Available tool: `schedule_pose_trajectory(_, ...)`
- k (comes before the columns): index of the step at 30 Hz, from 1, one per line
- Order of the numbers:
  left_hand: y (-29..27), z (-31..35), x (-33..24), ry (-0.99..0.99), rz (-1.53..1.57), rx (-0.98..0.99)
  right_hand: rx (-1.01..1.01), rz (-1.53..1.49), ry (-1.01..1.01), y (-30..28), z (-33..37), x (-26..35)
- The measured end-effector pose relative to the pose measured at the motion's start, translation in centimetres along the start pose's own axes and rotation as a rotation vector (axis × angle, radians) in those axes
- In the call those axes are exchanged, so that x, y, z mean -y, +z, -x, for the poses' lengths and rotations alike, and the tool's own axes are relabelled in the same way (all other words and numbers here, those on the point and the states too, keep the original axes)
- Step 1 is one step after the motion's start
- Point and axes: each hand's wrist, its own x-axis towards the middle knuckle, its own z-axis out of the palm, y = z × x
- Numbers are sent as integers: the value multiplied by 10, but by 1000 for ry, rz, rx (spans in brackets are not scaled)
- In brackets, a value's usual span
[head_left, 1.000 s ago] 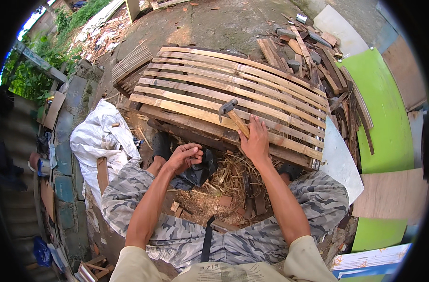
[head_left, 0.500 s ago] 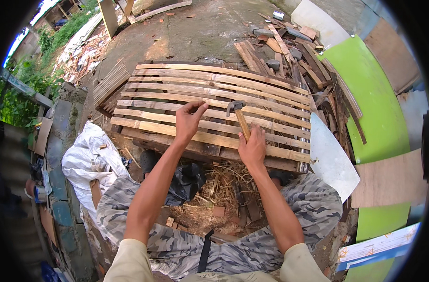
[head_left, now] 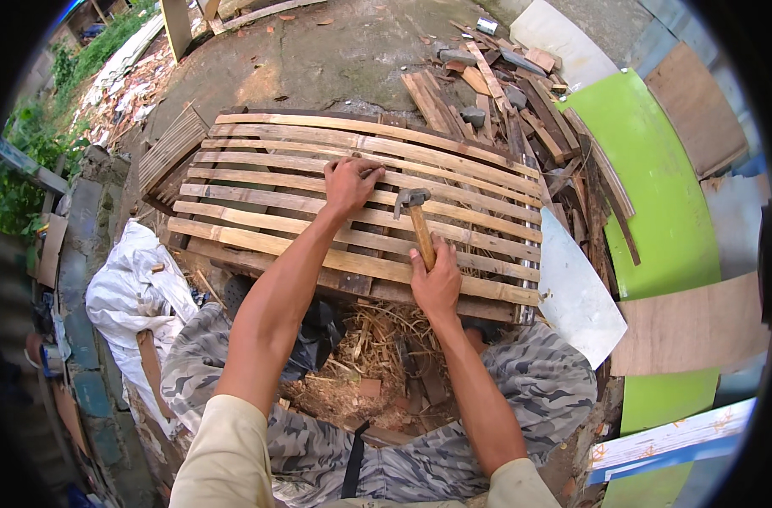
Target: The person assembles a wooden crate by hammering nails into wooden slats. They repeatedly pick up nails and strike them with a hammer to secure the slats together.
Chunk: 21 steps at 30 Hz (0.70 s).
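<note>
A slatted panel of pale bamboo strips [head_left: 250, 241] lies across dark wooden crosspieces in front of me. My left hand [head_left: 350, 186] rests on the strips in the far middle, its fingertips pressed together; anything small between them is too hidden to make out. My right hand [head_left: 437, 281] is wrapped around the wooden handle of a claw hammer [head_left: 419, 224]. The metal head is tilted up above the middle strips, a short way to the right of my left hand.
Scrap wood [head_left: 564, 127] is heaped at the far right, beside a green sheet [head_left: 665, 178]. A pale sheet [head_left: 576, 284] touches the panel's right end. On the left lies a white sack [head_left: 132, 284]. Shavings [head_left: 377, 339] cover the ground between my legs.
My left hand has reached farther away and slightly right, coming down onto the strips from just above them. The right hand keeps its hold on the hammer. The whole view has shifted a little.
</note>
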Motion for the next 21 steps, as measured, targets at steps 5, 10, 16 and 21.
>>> schedule_pose_trajectory(5,1,5,1,0,-22,-49,39,-53,80,-7,-3,0)
schedule_pose_trajectory(10,4,6,3,31,-21,-109,84,-41,161,-12,-5,-2)
schedule_pose_trajectory(16,4,8,-2,37,-11,-117,78,-19,139,-13,-5,-4)
schedule_pose_trajectory(21,2,8,5,60,-19,-115,130,57,84,-20,-27,16)
